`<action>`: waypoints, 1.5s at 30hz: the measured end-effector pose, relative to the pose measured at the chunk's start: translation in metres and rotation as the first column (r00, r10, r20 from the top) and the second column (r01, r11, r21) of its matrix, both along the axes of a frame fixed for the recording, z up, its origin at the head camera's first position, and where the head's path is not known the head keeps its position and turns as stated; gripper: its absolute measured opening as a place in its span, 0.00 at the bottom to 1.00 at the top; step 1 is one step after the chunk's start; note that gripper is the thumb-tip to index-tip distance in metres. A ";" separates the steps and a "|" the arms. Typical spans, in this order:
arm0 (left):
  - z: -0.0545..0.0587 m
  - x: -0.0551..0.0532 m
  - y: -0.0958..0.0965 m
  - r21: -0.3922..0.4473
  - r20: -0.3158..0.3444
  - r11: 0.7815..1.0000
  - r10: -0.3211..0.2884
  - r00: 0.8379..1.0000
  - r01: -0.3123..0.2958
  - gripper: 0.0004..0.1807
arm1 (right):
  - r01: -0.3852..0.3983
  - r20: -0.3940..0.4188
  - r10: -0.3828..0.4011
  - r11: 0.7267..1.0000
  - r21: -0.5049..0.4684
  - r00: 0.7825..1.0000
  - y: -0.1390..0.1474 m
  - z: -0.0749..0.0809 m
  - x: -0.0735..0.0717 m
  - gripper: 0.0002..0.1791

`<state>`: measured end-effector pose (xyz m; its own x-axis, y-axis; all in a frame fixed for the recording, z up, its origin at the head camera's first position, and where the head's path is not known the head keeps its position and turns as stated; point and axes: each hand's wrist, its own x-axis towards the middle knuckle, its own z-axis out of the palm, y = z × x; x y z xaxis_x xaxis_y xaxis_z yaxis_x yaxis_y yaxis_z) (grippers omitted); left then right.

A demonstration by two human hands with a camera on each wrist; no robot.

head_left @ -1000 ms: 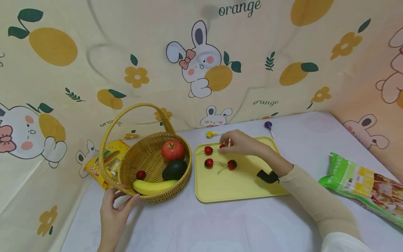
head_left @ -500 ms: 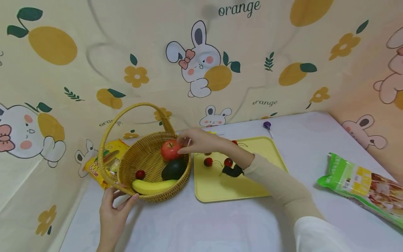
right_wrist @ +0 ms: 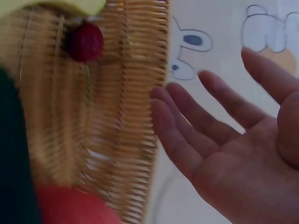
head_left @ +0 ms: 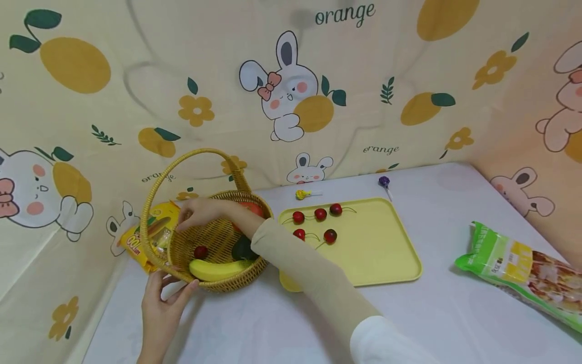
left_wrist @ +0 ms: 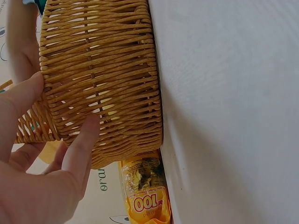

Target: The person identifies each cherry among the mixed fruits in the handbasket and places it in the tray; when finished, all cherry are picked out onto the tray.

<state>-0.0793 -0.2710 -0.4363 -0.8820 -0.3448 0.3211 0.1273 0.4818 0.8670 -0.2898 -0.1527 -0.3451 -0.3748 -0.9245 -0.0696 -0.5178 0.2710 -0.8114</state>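
Note:
My left hand (head_left: pixel 161 308) grips the near left rim of the brown wicker basket (head_left: pixel 236 284), at the foot of its arched handle. In the left wrist view, its thumb is at the rim and a finger lies against the woven wall. My right hand (head_left: pixel 200 212) reaches over the basket to its far left rim. The right wrist view shows its fingers (right_wrist: pixel 175 135) loosely extended at the rim, holding nothing. Inside the basket lie a banana (head_left: pixel 218 271), a cherry (right_wrist: pixel 86 42), a dark green avocado (head_left: pixel 242 249) and a red apple (head_left: pixel 253 208), the last two partly hidden by the right arm.
Several cherries (head_left: pixel 336 209) lie on a yellow tray (head_left: pixel 373 247) right of the basket. Behind it are a yellow lollipop (head_left: pixel 301 194) and a purple lollipop (head_left: pixel 384 181). A yellow snack bag (head_left: pixel 136 245) leans behind the basket; a green food bag (head_left: pixel 514 263) lies far right.
My right hand has moved left from the cherries on the tray, across the apple, to the basket's far left rim. My left hand has stayed at the basket.

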 end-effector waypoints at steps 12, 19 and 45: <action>0.000 0.001 0.002 -0.006 -0.007 1.000 -0.020 1.000 0.020 0.23 | -0.070 0.097 0.060 0.992 0.103 0.993 -0.016 -0.041 0.003 0.20; 0.000 0.000 0.000 -0.013 0.002 1.000 -0.020 1.000 0.020 0.23 | -0.141 0.102 0.121 0.964 0.226 0.987 -0.015 -0.046 0.004 0.20; 0.000 0.002 0.002 -0.011 -0.008 1.000 -0.005 1.000 0.005 0.24 | 0.297 0.154 -0.254 0.842 -0.451 0.955 0.170 -0.024 0.010 0.12</action>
<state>-0.0774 -0.2693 -0.4365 -0.8811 -0.3371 0.3317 0.1364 0.4905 0.8607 -0.2803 0.0169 -0.3693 -0.6313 -0.7158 0.2984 -0.4022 -0.0268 -0.9152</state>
